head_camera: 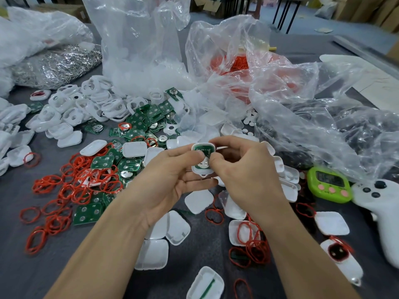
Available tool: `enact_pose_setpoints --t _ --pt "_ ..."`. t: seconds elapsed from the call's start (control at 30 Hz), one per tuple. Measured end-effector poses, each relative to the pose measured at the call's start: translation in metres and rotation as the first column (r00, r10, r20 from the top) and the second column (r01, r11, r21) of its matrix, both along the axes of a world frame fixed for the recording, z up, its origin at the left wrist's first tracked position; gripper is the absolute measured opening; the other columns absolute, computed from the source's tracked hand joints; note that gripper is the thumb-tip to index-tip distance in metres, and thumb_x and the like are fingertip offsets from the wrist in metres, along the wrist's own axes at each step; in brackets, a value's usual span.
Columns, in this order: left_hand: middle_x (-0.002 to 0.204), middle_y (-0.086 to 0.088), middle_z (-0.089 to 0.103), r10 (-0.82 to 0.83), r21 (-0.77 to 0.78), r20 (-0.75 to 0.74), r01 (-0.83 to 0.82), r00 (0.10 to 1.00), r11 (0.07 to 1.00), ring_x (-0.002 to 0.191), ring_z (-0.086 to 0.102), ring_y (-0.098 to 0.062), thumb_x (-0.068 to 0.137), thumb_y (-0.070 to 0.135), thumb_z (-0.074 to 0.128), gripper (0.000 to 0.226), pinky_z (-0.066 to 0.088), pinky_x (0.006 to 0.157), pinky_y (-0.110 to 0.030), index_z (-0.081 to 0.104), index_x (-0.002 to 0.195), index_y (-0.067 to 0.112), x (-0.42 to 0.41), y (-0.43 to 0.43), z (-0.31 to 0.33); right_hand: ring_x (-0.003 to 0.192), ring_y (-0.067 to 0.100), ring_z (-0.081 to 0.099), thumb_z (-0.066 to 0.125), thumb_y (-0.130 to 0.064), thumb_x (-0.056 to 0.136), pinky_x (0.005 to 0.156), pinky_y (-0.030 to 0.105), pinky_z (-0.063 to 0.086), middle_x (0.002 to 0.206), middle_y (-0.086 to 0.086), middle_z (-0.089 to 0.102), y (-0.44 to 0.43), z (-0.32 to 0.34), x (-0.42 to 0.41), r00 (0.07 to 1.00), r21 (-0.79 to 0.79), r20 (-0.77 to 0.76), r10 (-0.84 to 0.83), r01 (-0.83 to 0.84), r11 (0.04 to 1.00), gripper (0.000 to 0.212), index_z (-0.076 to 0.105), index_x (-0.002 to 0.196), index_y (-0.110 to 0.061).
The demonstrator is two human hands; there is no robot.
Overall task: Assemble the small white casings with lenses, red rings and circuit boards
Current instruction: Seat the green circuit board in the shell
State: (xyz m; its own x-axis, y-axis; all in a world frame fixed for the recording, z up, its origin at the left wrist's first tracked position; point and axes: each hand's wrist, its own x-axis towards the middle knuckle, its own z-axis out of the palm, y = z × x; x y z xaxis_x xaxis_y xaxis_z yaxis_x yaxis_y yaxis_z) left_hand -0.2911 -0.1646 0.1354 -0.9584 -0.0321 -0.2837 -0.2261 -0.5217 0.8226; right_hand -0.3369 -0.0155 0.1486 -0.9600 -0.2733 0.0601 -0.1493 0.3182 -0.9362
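We're mid-step on 1 unit: seating the board (203,150) in the casing (199,171), held up over the table (26,244) approx. centre of view, just above the loose halves (198,200). The left hand (170,172) cradles the casing from below & from its left side, fingers curled under it, thumb pressing on the board's face. The right hand (248,169) pinches the casing's right edge w/ thumb & forefinger, tips at the board's lower-right part. So both grips are narrow & closed on the same casing, w/ no hand spare. The casing sits between the 2 thumbs, open side toward us, its small tab (204,175) at the bottom edge. The board fills the upper part, & a metal clip (204,163) shows lower down, partly hidden by the thumbs. To do this well, in our judgement: keep the casing level in the left hand & press the board flat w/ even pressure at opposite corners, not 1 side only, or it may tilt & jam on the rim. Check the board's edges drop inside the rim all round. We can't tell if lens & ring are in already, as the board covers that side. Spares lie close: rings (73,182) & boards (140,121) to the left.
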Motion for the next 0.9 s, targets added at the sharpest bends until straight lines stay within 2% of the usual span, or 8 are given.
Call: enact_pose_setpoints --t 0.07,0.17,0.27,0.37,0.6,0.7,0.8,0.9 --pt "0.102 -0.023 0.077 0.065 -0.045 0.015 -0.065 0.998 0.997 0.074 0.077 -0.023 0.086 0.011 0.067 0.018 0.063 0.064 -0.033 0.083 0.094 0.008 -0.001 0.005 0.0 0.068 0.003 0.073 0.07 -0.016 0.087 0.058 0.018 0.057 0.072 -0.015 0.076 -0.001 -0.001 0.002 1.0 -0.007 -0.006 -0.005 0.005 1.0 0.017 0.077 0.092 -0.03" --pt "0.096 -0.021 0.077 0.112 -0.092 0.026 -0.109 0.993 0.99 0.073 0.076 -0.022 0.096 0.005 0.06 0.024 0.064 0.065 -0.033 0.083 0.089 0.009 -0.001 0.008 0.0 0.072 0.005 0.075 0.071 -0.012 0.088 0.064 0.024 0.061 0.076 -0.012 0.078 0.0 -0.001 0.001 1.0 -0.028 0.021 0.023 -0.023 0.999 0.018 0.078 0.095 -0.028" --pt "0.091 -0.019 0.077 0.122 -0.105 0.013 -0.12 0.992 0.987 0.072 0.077 -0.023 0.096 0.006 0.06 0.023 0.063 0.06 -0.029 0.082 0.092 0.007 -0.001 0.006 0.001 0.079 0.018 0.078 0.068 -0.001 0.091 0.074 0.034 0.064 0.085 0.003 0.08 0.005 0.003 -0.005 0.975 -0.222 0.199 0.101 -0.056 0.974 0.021 0.077 0.1 -0.016" --pt "0.098 -0.023 0.077 0.111 -0.102 0.001 -0.11 0.994 0.989 0.077 0.078 -0.026 0.099 0.006 0.057 0.021 0.061 0.058 -0.027 0.077 0.103 0.002 -0.001 0.006 0.002 0.076 0.022 0.077 0.053 0.013 0.093 0.07 0.029 0.063 0.089 0.012 0.079 0.01 0.006 -0.011 0.934 -0.376 0.328 0.143 -0.01 0.927 0.028 0.073 0.105 -0.003" --pt "0.095 -0.022 0.078 0.087 -0.138 -0.01 -0.087 0.996 0.987 0.074 0.078 -0.026 0.1 0.004 0.054 0.03 0.061 0.057 -0.026 0.082 0.088 0.009 0.0 0.01 0.003 0.072 0.02 0.072 0.055 0.011 0.093 0.077 0.035 0.065 0.088 0.014 0.079 0.013 0.007 -0.012 0.942 -0.334 0.311 0.125 -0.015 0.942 0.027 0.077 0.099 -0.004" --pt "0.091 -0.022 0.078 0.087 -0.154 -0.012 -0.088 0.996 0.984 0.074 0.077 -0.026 0.1 0.003 0.054 0.031 0.06 0.056 -0.025 0.082 0.088 0.009 0.001 0.011 0.003 0.073 0.023 0.071 0.061 0.006 0.093 0.073 0.035 0.065 0.088 0.017 0.078 0.012 0.005 -0.011 0.945 -0.317 0.29 0.149 -0.053 0.947 0.022 0.078 0.097 -0.006" --pt "0.09 -0.021 0.078 0.091 -0.181 -0.02 -0.093 0.996 0.979 0.076 0.077 -0.027 0.099 0.003 0.056 0.027 0.06 0.057 -0.025 0.081 0.093 0.007 0.001 0.011 0.002 0.074 0.022 0.076 0.068 -0.001 0.092 0.068 0.031 0.063 0.086 0.01 0.079 0.012 0.004 -0.01 0.949 -0.289 0.272 0.159 -0.078 0.954 0.015 0.079 0.097 -0.01" --pt "0.092 -0.019 0.078 0.069 -0.22 -0.048 -0.077 0.997 0.972 0.083 0.078 -0.029 0.099 0.004 0.056 0.026 0.06 0.06 -0.025 0.081 0.1 0.01 0.002 0.011 -0.001 0.078 0.025 0.078 0.073 -0.016 0.089 0.075 0.043 0.063 0.084 0.004 0.08 0.009 -0.002 -0.009 0.977 -0.175 0.194 0.085 -0.051 0.983 0.011 0.08 0.095 -0.021"
